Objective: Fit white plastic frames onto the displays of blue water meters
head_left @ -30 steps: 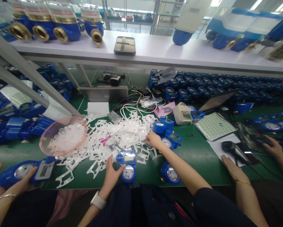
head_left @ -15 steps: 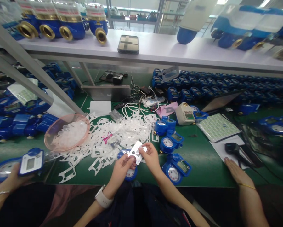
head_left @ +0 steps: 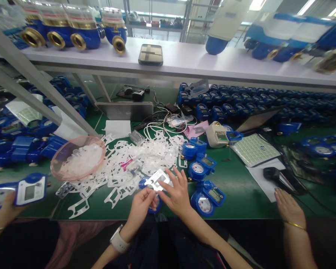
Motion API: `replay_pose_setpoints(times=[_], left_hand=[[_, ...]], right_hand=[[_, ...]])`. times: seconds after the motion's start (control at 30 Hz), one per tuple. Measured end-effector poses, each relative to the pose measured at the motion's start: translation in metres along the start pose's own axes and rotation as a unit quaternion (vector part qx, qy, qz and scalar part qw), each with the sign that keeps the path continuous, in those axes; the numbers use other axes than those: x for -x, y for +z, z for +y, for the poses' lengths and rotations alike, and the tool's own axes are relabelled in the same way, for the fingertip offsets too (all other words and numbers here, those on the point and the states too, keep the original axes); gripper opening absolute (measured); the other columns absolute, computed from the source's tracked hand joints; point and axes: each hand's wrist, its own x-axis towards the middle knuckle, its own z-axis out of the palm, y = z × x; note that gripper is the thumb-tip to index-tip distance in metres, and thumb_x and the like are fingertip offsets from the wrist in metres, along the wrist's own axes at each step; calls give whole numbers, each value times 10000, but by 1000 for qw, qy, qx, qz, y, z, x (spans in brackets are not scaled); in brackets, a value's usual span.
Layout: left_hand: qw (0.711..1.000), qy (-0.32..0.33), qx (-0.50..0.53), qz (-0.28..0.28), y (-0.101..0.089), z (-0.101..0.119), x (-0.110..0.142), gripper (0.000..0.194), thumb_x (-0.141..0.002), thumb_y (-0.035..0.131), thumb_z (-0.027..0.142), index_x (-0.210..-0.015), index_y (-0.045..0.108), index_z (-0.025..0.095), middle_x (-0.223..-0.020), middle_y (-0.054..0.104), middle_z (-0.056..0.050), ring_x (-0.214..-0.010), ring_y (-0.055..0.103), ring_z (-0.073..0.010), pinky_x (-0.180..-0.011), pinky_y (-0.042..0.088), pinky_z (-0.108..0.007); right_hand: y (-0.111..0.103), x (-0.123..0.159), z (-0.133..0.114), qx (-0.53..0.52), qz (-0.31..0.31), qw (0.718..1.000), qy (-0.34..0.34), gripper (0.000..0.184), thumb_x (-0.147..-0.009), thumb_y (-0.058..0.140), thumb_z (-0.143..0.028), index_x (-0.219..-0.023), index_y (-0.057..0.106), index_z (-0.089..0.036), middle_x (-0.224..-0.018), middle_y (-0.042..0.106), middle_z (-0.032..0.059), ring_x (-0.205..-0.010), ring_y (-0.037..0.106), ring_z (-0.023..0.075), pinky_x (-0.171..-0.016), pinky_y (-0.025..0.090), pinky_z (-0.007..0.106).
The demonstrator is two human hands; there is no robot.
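My left hand (head_left: 142, 206) pinches a thin white plastic sheet (head_left: 156, 178) at its lower edge. It holds the sheet over a blue water meter (head_left: 144, 183) at the table's front edge. My right hand (head_left: 176, 191) lies with fingers spread flat on the right part of the same sheet, pressing it down onto the meter. A heap of white plastic cut-out frames (head_left: 134, 157) spreads just behind both hands. Three more blue meters (head_left: 207, 196) stand to the right of my right hand.
A pink bowl (head_left: 78, 157) of clear caps sits left of the heap. A laptop (head_left: 125, 111), cables and rows of blue meters (head_left: 254, 101) fill the back. Another person's hand (head_left: 5, 207) holds a meter at far left; another's hand (head_left: 289, 209) rests at right by a scanner (head_left: 274, 175).
My right hand picked a white sheet from the heap and brought it to my left hand; together they lowered it onto the meter, and the right fingers have spread flat on it.
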Motion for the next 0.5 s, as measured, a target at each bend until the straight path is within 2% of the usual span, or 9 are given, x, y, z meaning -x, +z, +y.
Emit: replay_pose_setpoints(times=[0.07, 0.13, 0.23, 0.33, 0.5], left_hand=[[1000, 16, -11, -4, 0, 3, 4, 410, -704, 624, 557, -660, 538, 159, -485, 540, 38, -418, 474, -93, -463, 403, -223], [999, 36, -24, -4, 0, 6, 7, 391, -747, 591, 534, -636, 525, 165, -456, 509, 45, -438, 472, -97, -499, 409, -228], [998, 66, -15, 13, 1, 7, 11, 364, -793, 560, 488, -631, 536, 163, -481, 508, 41, -492, 484, -97, -560, 414, -228], [998, 59, 24, 23, 3, 7, 13, 322, -758, 617, 462, -671, 568, 156, -519, 529, 38, -515, 498, -97, -564, 411, -225], [995, 11, 83, 46, 9, 12, 14, 343, -635, 729, 453, -682, 597, 140, -516, 544, 28, -519, 506, -104, -556, 426, -231]], right_hand=[[-1, 0, -3, -48, -33, 997, -45, 303, -841, 585, -332, -1129, 620, -242, -1242, 604, 88, -1231, 471, 272, -1077, 273, 534], [1, 1, -6, -129, -64, 987, -71, 310, -873, 543, -289, -1172, 594, -225, -1112, 679, 73, -1070, 603, 211, -1022, 395, 443], [8, 5, -12, -224, -56, 973, -7, 269, -893, 508, -235, -1136, 624, -237, -984, 723, 52, -886, 676, 163, -828, 534, 307], [10, 7, -18, -261, -22, 964, 43, 272, -888, 511, -210, -1126, 640, -232, -1039, 706, 69, -944, 666, 175, -827, 544, 296], [7, 7, -24, -281, -33, 958, 46, 338, -881, 502, -169, -1192, 606, -251, -1047, 705, 61, -933, 668, 180, -825, 542, 304]])
